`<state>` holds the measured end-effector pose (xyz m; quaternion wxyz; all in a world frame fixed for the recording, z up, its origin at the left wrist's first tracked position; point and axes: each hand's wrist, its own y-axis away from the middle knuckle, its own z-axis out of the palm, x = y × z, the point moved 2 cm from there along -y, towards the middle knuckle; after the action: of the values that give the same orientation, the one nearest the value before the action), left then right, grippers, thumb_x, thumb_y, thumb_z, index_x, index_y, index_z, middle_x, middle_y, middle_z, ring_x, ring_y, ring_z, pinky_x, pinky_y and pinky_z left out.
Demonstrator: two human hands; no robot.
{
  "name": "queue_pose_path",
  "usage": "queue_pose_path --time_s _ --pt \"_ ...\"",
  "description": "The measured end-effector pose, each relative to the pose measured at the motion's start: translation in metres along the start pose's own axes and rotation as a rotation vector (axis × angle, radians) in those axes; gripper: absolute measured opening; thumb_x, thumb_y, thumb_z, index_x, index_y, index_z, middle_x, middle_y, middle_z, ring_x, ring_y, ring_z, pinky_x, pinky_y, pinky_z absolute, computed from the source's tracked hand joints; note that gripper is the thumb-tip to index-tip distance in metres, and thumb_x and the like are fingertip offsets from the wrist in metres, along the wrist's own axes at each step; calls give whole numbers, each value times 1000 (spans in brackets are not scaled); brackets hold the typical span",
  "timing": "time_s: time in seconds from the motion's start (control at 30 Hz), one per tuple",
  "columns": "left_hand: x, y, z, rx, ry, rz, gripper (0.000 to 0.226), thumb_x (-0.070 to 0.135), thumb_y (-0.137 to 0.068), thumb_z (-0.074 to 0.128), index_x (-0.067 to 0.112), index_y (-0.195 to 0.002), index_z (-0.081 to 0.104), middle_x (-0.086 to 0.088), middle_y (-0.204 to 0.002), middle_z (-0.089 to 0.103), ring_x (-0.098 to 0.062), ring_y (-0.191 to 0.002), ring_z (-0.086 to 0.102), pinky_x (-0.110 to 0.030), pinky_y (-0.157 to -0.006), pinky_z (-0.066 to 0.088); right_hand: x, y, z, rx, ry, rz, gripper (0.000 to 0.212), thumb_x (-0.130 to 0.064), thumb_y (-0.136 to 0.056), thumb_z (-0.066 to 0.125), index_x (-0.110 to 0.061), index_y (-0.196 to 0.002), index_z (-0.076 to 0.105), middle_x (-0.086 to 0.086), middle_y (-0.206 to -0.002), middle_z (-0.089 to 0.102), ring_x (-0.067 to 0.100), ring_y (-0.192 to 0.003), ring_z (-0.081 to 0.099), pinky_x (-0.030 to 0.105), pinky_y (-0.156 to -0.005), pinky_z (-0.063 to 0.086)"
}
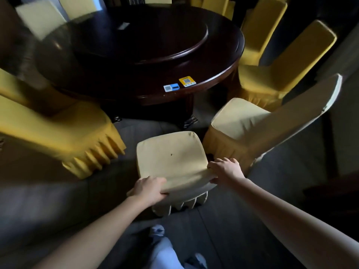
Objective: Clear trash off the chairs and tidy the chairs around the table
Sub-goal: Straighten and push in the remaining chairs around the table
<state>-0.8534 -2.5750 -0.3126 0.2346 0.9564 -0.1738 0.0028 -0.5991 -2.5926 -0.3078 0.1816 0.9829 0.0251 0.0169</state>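
Observation:
A chair in a pale cream cover point(171, 158) stands straight in front of me, its seat facing the dark round table point(147, 61). My left hand point(148, 189) grips the top of its backrest at the left corner. My right hand point(225, 169) grips the same backrest at the right corner, fingers curled over the fabric. A tiny dark speck point(171, 154) lies on the seat. No other trash shows on the chairs in view.
A cream chair point(252, 125) stands close on the right, yellow-covered chairs point(77, 136) on the left and at the far right point(272, 74). More chairs ring the far side. Two stickers point(179, 84) sit on the table's near edge. Grey floor lies below, with my feet in view.

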Motion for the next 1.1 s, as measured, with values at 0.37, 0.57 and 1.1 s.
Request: queue_pose_path --time_s 0.37,0.57,1.1 --pt "-11 -27 -22 -18 15 -122 41 50 -80 64 34 -118 58 -1 -119 64 -28 -112 60 -35 -89 46 4 -47 -13 -84 -62 28 36 -47 -79 68 -37 -113 62 -6 -113 64 21 -109 58 37 -88 47" --pt "-26 -64 -52 -11 -13 -193 43 51 -80 65 36 -120 59 1 -122 63 -27 -116 57 -34 -93 42 4 -88 -24 -86 -108 24 37 -50 -79 68 -35 -113 62 -2 -112 65 26 -105 61 36 -84 46" --pt "-54 -164 -90 -9 -5 -215 47 60 -73 67 33 -110 65 0 -112 66 -26 -106 62 -32 -76 43 28 -192 -63 -239 -145 -47 46 -47 -77 70 -42 -121 57 -2 -117 62 27 -109 58 36 -89 46"
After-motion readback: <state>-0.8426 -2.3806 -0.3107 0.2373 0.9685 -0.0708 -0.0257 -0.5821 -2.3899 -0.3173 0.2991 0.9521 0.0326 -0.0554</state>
